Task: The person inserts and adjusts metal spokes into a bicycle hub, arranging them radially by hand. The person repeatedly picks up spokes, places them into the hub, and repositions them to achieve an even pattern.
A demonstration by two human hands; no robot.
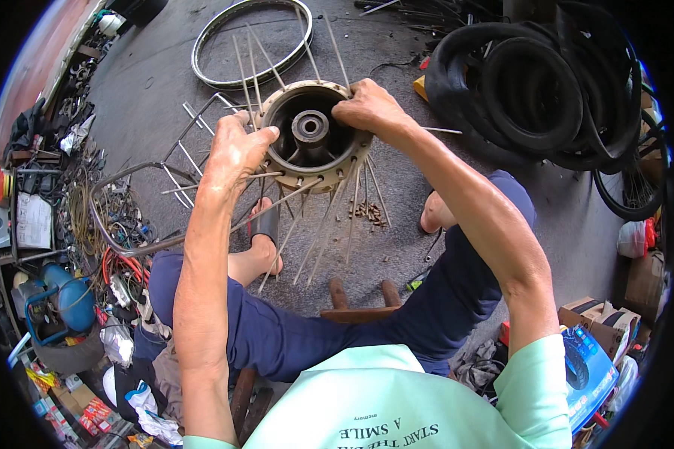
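Wheel hub (311,135) sits above your knees, left hand (236,146) and right hand (367,108) pinching its rim on both sides; loose spokes (329,224) could slip out if you tilt it.

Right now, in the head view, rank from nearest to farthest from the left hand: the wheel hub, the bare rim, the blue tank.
1. Wheel hub: touching the left hand, at its right.
2. Bare rim: on the floor beyond, up the picture.
3. Blue tank: far lower left, among clutter.
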